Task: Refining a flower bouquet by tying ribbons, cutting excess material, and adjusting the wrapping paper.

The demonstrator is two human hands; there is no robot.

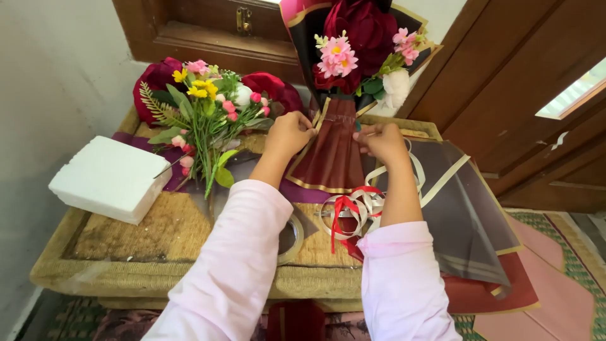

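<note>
A bouquet (353, 44) of dark red, pink and white flowers stands upright in dark red wrapping paper (331, 158) with a gold edge. My left hand (287, 132) grips the left side of the wrap at its narrow neck. On the right side of the neck, my right hand (382, 142) pinches the wrap together with a cream ribbon (435, 186). Below my right wrist lies a tangle of red and cream ribbon (350, 208).
A loose bunch of flowers (205, 107) lies at the back left of the woven table (158, 227). A white foam block (107, 180) sits at the left. A tape roll (291, 240) lies near my left sleeve. Grey and red wrapping sheets (467, 221) hang off the right.
</note>
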